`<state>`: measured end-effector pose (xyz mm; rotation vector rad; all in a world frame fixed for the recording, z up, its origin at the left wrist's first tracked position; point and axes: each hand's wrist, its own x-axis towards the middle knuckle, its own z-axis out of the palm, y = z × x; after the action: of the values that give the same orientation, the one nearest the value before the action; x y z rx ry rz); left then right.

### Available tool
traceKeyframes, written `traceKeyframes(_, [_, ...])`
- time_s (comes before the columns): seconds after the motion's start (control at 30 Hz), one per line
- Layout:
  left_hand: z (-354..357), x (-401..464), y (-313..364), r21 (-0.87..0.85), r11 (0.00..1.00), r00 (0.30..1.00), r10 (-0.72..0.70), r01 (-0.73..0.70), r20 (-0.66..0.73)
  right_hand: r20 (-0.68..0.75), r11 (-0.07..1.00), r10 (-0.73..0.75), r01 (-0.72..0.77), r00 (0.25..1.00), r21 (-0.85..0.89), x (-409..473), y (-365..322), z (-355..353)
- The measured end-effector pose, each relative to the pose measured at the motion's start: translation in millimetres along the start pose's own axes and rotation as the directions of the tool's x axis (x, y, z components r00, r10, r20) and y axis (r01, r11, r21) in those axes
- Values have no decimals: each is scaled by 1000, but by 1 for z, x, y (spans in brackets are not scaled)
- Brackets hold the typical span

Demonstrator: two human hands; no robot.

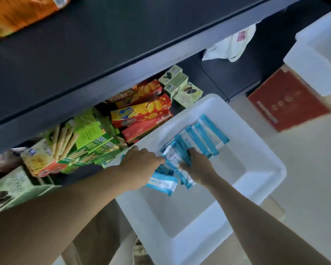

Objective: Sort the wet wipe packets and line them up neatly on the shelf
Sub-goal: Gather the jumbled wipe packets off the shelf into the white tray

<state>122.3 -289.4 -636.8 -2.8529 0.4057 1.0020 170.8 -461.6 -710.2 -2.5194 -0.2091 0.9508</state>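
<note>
At the upper left of the frame an orange bag [21, 12] lies on the dark upper shelf [107, 46], cut off by the frame edge. Below that shelf, from the left edge toward the middle, the lower shelf holds cookie boxes [10, 190], green boxes of biscuit sticks [88, 142], red cracker boxes [141, 115] and pale green boxes [182, 87]; their back ends are hidden under the upper shelf.

In the middle and lower right a white plastic bin [266, 167] holds the blue-and-white wet wipe packets [203, 134], overlapped in a row along its upper wall. The left hand [141, 165] reaches over the bin's left rim and touches the nearest packets; its fingertips are hidden, so I cannot tell whether it grips them. The right hand [199, 167] is curled around a few packets, thumb on top. One packet [162, 183] lies under the hands, partly covered.

At the upper right a white plastic bag [229, 44] sits in a dark recess, a red box [287, 100] lies on the floor, and a second white bin [317, 54] is cut off by the right edge. Motion blur makes the printing unreadable.
</note>
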Motion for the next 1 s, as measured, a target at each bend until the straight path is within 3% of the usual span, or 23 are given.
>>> traceKeyframes(0.17, [21,28,1,96,991,992,88,-97,94,-22,997,-59,58,998,-54,29,6,38])
traceKeyframes(0.3, [32,46,8,106,980,979,154,-169,137,-250,986,-97,59,963,-153,39,14,40])
traceKeyframes(0.5, [34,75,22,168,949,964,266,-267,29,-388,960,-175,69,905,-273,49,31,22])
traceKeyframes(0.77, [49,97,21,262,951,946,229,-167,-230,-266,978,-159,116,951,-173,47,38,4])
traceKeyframes(1.0, [48,90,15,234,968,947,155,-89,-283,-221,980,-157,124,963,-154,26,32,-13])
